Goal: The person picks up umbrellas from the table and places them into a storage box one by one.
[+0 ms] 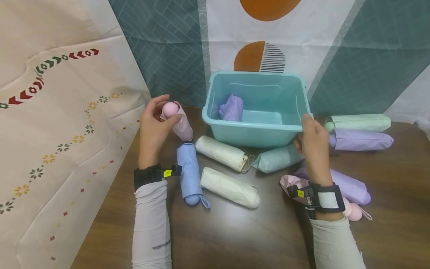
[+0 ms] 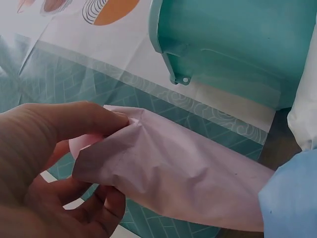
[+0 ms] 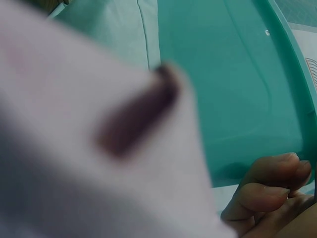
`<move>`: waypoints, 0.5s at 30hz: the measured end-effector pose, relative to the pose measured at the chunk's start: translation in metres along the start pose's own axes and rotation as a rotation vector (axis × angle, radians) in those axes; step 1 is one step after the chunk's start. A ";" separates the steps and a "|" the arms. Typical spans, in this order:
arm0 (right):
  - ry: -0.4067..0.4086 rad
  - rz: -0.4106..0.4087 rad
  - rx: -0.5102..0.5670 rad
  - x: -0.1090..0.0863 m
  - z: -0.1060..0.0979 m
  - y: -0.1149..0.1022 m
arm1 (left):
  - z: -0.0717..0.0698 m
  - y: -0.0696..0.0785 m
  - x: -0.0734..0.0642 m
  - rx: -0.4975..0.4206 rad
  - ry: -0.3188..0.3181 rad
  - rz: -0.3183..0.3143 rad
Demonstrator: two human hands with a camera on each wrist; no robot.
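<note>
My left hand (image 1: 152, 125) pinches a pink folded umbrella (image 1: 183, 127) near its round pink knob, and the sleeve end of the fabric shows close up in the left wrist view (image 2: 183, 173). The umbrella leans with its far end down by the tabletop, left of the bin. At the front right corner of the teal plastic bin (image 1: 252, 133), my right hand (image 1: 314, 144) grips the rim, thumb on top and fingers curled below. Inside the bin, on the left, lies a purple folded umbrella (image 1: 233, 107). Blurred pale fabric covers much of the right wrist view.
In front of the bin lie a blue umbrella (image 1: 189, 170), two cream umbrellas (image 1: 220, 153) and a grey-green one (image 1: 279, 157). To the right are a mint umbrella (image 1: 361, 122), purple ones (image 1: 362, 140) and a pink one (image 1: 354, 212) partly under my right wrist. Patterned cloth hangs behind.
</note>
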State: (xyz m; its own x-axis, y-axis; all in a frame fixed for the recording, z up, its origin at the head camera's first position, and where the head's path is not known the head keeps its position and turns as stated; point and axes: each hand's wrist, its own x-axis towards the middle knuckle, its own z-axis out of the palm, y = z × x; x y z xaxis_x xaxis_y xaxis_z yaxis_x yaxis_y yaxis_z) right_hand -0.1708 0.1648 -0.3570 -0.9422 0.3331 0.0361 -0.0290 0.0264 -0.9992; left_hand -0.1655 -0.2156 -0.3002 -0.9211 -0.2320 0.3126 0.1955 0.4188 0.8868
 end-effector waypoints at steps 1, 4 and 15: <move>-0.001 0.001 -0.002 0.000 0.000 0.000 | 0.000 0.001 -0.001 0.006 -0.005 0.001; 0.000 0.005 -0.010 0.000 0.000 -0.001 | 0.000 -0.001 0.000 0.019 -0.038 0.002; -0.009 0.018 0.001 -0.001 0.000 -0.003 | 0.008 -0.020 0.009 -0.014 -0.156 -0.004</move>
State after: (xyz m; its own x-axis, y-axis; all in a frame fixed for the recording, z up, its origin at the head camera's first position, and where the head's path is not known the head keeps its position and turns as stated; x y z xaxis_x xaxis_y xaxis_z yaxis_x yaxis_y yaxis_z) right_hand -0.1699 0.1647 -0.3539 -0.9454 0.3253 0.0184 -0.0127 0.0195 -0.9997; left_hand -0.1804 -0.2187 -0.3175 -0.9628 -0.0942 0.2532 0.1951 0.4056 0.8930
